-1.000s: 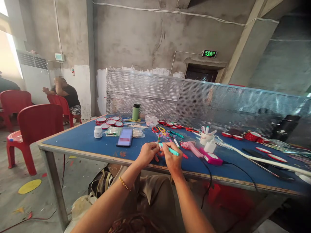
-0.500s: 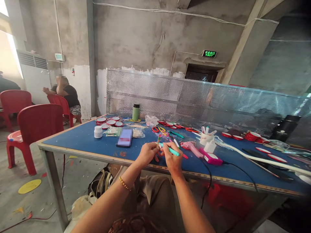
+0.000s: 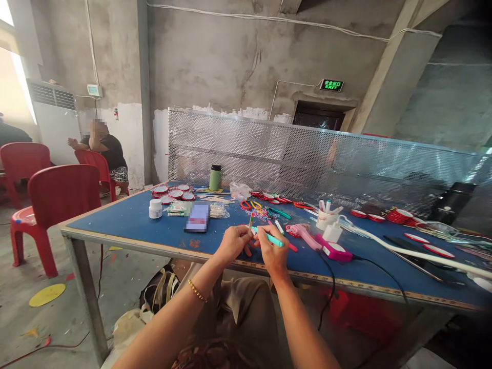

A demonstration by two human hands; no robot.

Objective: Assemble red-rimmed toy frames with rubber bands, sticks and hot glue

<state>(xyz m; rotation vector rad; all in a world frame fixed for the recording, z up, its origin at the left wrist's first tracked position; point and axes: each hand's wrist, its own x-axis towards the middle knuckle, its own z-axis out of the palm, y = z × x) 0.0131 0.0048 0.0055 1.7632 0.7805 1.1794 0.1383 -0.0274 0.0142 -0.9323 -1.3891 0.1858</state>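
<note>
— The fingers (image 3: 264,236) of the right hand (image 3: 273,247): what is their state?

— They are closed in a writing grip around a turquoise pen (image 3: 275,240), bunched toward its front end. The rear of the barrel projects past the knuckles.

— Which way does the pen point?

— Its long axis slopes gently across the view, from the rear end at lower right to the front end at upper left. The front end is directed at the left hand (image 3: 235,242). Whether the nib meets anything cannot be told, since the fingertips cover that spot.

— And the left hand?

— Its thumb and forefinger pinch a slim stick (image 3: 251,220), coloured red and green toward the top. The stick's long axis is nearly upright, its upper end leaning slightly right, so that it lies crosswise to the pen.

— Where are these two objects located?

— Between the two hands, which are almost together, over the near edge of the blue worktop (image 3: 123,225).

— What lies about them?

— Just beyond the right hand, a white pen (image 3: 279,226); farther right, a pink tool (image 3: 304,234) and a cup of markers (image 3: 325,219). Teal-handled pliers (image 3: 280,212) lie behind the hands. To the left are a phone (image 3: 197,217) and a small white jar (image 3: 155,209).
</note>
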